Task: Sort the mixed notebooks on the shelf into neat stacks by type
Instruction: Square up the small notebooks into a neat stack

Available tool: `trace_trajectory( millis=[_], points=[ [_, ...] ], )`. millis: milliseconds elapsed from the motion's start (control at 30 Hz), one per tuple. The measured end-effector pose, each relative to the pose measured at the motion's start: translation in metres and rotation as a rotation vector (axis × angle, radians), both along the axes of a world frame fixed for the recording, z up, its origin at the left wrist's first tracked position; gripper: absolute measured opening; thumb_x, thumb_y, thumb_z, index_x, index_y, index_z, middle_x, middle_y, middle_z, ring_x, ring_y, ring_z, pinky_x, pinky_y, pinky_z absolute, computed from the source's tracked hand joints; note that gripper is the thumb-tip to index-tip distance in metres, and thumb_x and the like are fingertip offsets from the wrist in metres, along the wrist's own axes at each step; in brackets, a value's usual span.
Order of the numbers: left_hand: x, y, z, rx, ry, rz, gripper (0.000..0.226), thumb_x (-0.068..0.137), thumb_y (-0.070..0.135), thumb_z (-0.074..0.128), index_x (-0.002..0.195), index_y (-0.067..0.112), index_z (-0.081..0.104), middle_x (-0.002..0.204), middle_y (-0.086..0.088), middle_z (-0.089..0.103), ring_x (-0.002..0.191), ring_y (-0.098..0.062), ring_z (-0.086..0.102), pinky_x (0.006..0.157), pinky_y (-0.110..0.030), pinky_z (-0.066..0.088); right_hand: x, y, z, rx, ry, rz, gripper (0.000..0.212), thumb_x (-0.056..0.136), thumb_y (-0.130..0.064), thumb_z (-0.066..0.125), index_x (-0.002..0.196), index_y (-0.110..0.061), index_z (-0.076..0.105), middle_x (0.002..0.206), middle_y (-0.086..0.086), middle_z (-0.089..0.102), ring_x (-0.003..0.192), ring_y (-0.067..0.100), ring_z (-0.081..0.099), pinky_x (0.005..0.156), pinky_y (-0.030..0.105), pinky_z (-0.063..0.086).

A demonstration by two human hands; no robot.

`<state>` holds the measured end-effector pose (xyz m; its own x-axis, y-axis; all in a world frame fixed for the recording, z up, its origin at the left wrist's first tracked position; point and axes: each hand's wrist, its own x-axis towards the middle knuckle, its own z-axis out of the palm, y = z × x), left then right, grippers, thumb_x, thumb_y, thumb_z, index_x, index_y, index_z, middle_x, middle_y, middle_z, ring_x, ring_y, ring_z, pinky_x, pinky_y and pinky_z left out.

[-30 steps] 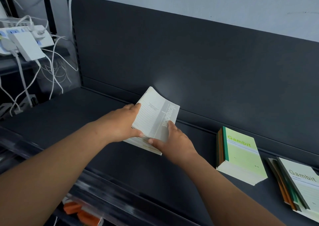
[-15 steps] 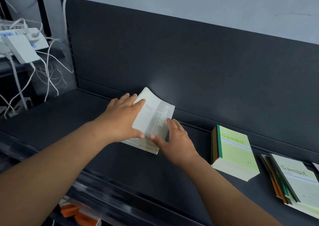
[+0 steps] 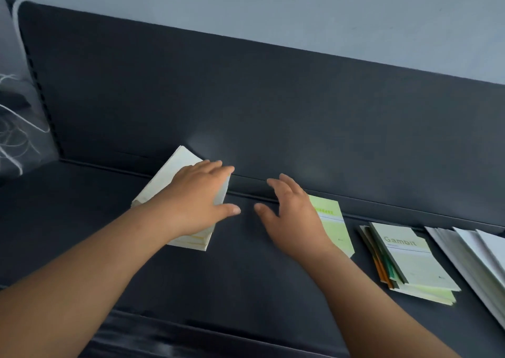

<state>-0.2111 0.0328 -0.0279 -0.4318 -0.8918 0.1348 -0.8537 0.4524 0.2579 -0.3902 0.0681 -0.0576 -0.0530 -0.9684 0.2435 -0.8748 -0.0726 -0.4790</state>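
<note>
A dark grey metal shelf (image 3: 246, 275) with an upright back panel of the same colour (image 3: 273, 106) carried four groups of notebooks in a row along its rear.

At about eight o'clock from the centre of the view lay a neat stack of cream-white paper-covered notebooks (image 3: 166, 185), with its far corner touching the back panel. The left hand (image 3: 199, 201) lay palm down on top of it. Its grip was released, with fingers straight and flat on the cover and the thumb pointing toward three o'clock off the stack's edge.

At three o'clock from that hand, well clear of the cream stack, the right hand (image 3: 292, 215) hovered over bare shelf. Its grip was also released, fingers spread and relaxed, grasping nothing.

Behind its wrist, at four o'clock from centre, sat a squared stack of light green notebooks (image 3: 334, 226). Whether the wrist touched it could not be told.

Further toward three o'clock lay a fanned, untidy pile topped by a pale green "Gambit" notebook with a dark spine (image 3: 410, 256), and orange and green edges showed along its left side.

At the right border, a slanted group of white and grey notebooks (image 3: 475, 259) ran out of view.

Tangled white cables (image 3: 13, 133) hung at nine o'clock, beyond the shelf's end.
</note>
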Motion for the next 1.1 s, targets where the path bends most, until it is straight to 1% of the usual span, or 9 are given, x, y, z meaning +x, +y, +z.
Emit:
trace_trajectory(
  millis=[400,533,667,767,833,900,967,1033,1100],
  points=[
    [-0.136,0.022,0.012,-0.008,0.001,-0.244,0.078,0.091,0.054,0.052,0.153,0.025,0.016,0.161,0.004,0.014,0.148,-0.013,0.011,0.115,-0.028,0.013,-0.125,0.056,0.006,0.015,-0.002,-0.29,0.056,0.097,-0.034,0.055,0.147,-0.016,0.038,0.157,0.002,0.031,0.145,0.019,0.024,0.115,0.032,0.025],
    [-0.197,0.04,0.003,0.27,0.227,-0.247,0.074,0.089,0.052,0.056,0.151,0.03,0.022,0.156,0.01,0.026,0.142,-0.008,0.027,0.11,-0.025,0.025,-0.187,0.072,-0.001,0.047,-0.095,-0.392,0.055,0.097,-0.034,0.053,0.147,-0.017,0.037,0.152,0.0,0.038,0.14,0.021,0.034,0.109,0.033,0.032],
    [-0.259,0.061,-0.014,0.581,0.402,-0.198,0.076,0.086,0.051,0.061,0.15,0.028,0.026,0.15,0.007,0.037,0.132,-0.012,0.042,0.105,-0.03,0.036,-0.245,0.083,-0.015,0.153,-0.171,-0.482,0.053,0.097,-0.036,0.053,0.144,-0.015,0.038,0.144,0.004,0.046,0.13,0.024,0.045,0.096,0.033,0.039],
    [-0.294,0.069,-0.028,0.67,0.453,-0.084,0.059,0.09,0.043,0.06,0.141,0.024,0.039,0.121,0.013,0.05,0.102,-0.005,0.051,0.083,-0.023,0.038,-0.273,0.088,-0.028,0.225,-0.209,-0.487,0.043,0.096,-0.036,0.054,0.133,-0.016,0.045,0.127,0.003,0.054,0.116,0.024,0.052,0.081,0.028,0.036],
    [-0.309,0.07,-0.039,0.705,0.49,0.009,0.05,0.091,0.04,0.06,0.135,0.023,0.043,0.106,0.017,0.051,0.093,-0.006,0.048,0.078,-0.024,0.036,-0.285,0.089,-0.04,0.268,-0.199,-0.477,0.027,0.094,-0.041,0.053,0.112,-0.022,0.047,0.111,-0.001,0.055,0.101,0.023,0.054,0.078,0.03,0.039],
    [-0.319,0.067,-0.049,0.725,0.513,0.114,0.055,0.092,0.041,0.06,0.139,0.019,0.04,0.124,0.008,0.052,0.11,-0.015,0.047,0.085,-0.026,0.032,-0.294,0.089,-0.052,0.287,-0.189,-0.439,0.035,0.089,-0.05,0.049,0.112,-0.024,0.046,0.112,-0.003,0.059,0.106,0.024,0.055,0.088,0.036,0.045],
    [-0.327,0.066,-0.057,0.728,0.533,0.231,0.063,0.092,0.041,0.06,0.143,0.014,0.036,0.144,-0.002,0.042,0.129,-0.022,0.041,0.091,-0.028,0.03,-0.299,0.088,-0.062,0.333,-0.176,-0.387,0.05,0.09,-0.055,0.044,0.132,-0.027,0.041,0.127,-0.001,0.059,0.126,0.029,0.047,0.103,0.044,0.041],
    [-0.335,0.061,-0.066,0.753,0.608,0.317,0.061,0.09,0.04,0.062,0.139,0.013,0.039,0.142,-0.002,0.042,0.13,-0.025,0.041,0.099,-0.029,0.033,-0.301,0.088,-0.069,0.39,-0.146,-0.356,0.06,0.096,-0.051,0.039,0.147,-0.023,0.027,0.141,0.004,0.05,0.14,0.032,0.032,0.112,0.046,0.031],
    [-0.344,0.057,-0.072,0.799,0.746,0.399,0.052,0.086,0.035,0.067,0.128,0.013,0.046,0.131,-0.004,0.051,0.119,-0.025,0.049,0.102,-0.037,0.04,-0.3,0.088,-0.072,0.379,-0.125,-0.319,0.059,0.099,-0.044,0.038,0.15,-0.019,0.023,0.142,0.007,0.049,0.141,0.033,0.03,0.114,0.046,0.028]
  ],
)
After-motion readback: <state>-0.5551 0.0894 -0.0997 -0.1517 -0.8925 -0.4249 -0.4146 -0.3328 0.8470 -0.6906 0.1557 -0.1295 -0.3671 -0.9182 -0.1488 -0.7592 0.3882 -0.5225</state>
